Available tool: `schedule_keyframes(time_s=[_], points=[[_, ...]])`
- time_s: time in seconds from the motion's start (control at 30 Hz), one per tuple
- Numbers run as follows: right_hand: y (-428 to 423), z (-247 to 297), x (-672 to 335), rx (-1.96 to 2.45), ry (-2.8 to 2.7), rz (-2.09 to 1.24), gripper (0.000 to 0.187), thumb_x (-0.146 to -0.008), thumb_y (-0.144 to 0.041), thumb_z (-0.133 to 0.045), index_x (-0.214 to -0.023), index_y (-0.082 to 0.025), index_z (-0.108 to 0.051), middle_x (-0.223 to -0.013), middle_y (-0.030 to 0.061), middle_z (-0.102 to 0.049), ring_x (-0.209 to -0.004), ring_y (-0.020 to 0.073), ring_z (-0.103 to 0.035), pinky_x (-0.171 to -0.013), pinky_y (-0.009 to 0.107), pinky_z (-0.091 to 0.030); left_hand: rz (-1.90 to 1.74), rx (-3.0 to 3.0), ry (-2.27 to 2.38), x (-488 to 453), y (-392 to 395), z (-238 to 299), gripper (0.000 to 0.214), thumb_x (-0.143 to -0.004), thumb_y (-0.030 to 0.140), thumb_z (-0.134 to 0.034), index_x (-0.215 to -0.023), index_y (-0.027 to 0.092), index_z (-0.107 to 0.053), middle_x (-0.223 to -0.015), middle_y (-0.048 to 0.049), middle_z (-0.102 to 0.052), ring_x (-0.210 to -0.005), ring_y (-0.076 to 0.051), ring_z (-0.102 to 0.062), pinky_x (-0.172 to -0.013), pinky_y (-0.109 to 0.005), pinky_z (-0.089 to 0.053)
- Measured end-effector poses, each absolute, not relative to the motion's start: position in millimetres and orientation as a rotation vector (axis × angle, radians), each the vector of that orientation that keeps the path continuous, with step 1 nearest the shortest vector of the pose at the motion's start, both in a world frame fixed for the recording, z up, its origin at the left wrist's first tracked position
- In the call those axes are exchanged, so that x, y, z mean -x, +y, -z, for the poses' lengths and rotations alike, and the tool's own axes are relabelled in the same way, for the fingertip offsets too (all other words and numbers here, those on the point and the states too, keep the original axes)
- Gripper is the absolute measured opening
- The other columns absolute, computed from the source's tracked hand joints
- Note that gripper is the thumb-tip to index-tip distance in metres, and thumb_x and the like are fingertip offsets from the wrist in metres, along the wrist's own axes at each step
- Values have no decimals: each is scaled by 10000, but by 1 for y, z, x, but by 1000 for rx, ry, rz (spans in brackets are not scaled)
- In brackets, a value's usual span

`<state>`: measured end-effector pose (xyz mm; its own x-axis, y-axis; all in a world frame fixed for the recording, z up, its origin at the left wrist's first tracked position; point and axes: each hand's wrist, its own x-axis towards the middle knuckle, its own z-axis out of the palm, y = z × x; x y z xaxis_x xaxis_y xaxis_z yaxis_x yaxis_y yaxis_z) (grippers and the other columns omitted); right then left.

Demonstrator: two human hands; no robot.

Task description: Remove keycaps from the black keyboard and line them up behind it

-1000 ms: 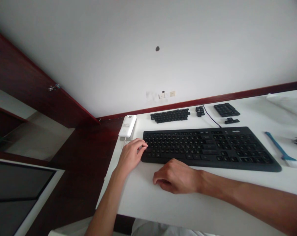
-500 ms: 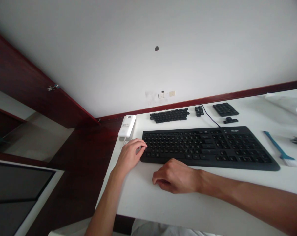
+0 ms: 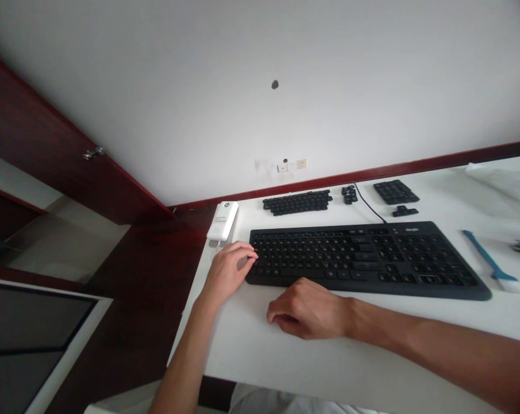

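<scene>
Black keyboard (image 3: 367,257) on a white table (image 3: 251,356), with two bare hands. The keyboard is lying flat, its long side running across the person's view; many key positions are apparently showing sockets without caps. The left hand (image 3: 228,267) is resting at the keyboard's left end, its thumb and forefinger drawn narrowly together against the edge; whether they are pinching anything there cannot be told. The right hand (image 3: 306,310) is lying on its side just in front of the keyboard, fingers loosely curled, their inner side hidden, so that whether they are holding something cannot be told. The body is probably proving light and stiff, its plastic smooth; the solid frame at the short ends is offering the surest hold, while the exposed key positions are likely calling for gentler pressure.

Beyond the keyboard, a long block of keycaps (image 3: 297,202), a small key cluster (image 3: 349,195), a squarish key block (image 3: 396,191) and a T-shaped key group (image 3: 404,211) are lying apart; a thin cable (image 3: 368,206) is running from its far edge. To its right, a blue brush (image 3: 486,259) is lying aslant; beyond its left end, a white device (image 3: 222,221) is lying.
</scene>
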<state>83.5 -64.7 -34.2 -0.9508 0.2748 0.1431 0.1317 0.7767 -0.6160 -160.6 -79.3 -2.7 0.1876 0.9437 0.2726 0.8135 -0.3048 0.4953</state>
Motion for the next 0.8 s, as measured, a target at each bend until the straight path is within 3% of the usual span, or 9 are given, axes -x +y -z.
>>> schedule_keyframes(time_s=[0.3,0.5,0.67,0.8], points=[[-66,34,-84,321,-2745,-909,169,-963,-247,-558,-1040,-269,-707,-827,-23,-761,-674,124,-656,-598,273,-334,-936,-2141,1834,160,-79,2,163,-1021,239,-555,-1065,233,-711,-1103,-39,-729,-905,-171,-659,-891,-329,-527],[-66,33,-85,306,-2742,-929,182,-961,-238,-556,-1050,-266,-713,-852,-20,-769,-701,126,-670,-615,269,-352,-1009,-2318,1857,159,-63,-18,188,-1040,268,-534,-1124,228,-697,-1145,-61,-725,-1100,-219,-654,-963,-358,-511],[-65,32,-85,311,-2741,-948,214,-961,-234,-558,-1081,-263,-732,-895,-5,-787,-745,141,-695,-644,264,-383,-1120,-2570,1781,150,-29,-65,175,-1032,288,-566,-1107,216,-707,-1104,-48,-728,-1029,-205,-641,-965,-355,-496],[-65,33,-84,300,-2749,-944,221,-956,-225,-559,-1082,-261,-737,-891,2,-790,-746,141,-697,-650,259,-391,-1212,-2680,1685,132,-1,-63,216,-1054,310,-521,-1099,211,-707,-1042,-56,-712,-1002,-204,-626,-937,-355,-487]])
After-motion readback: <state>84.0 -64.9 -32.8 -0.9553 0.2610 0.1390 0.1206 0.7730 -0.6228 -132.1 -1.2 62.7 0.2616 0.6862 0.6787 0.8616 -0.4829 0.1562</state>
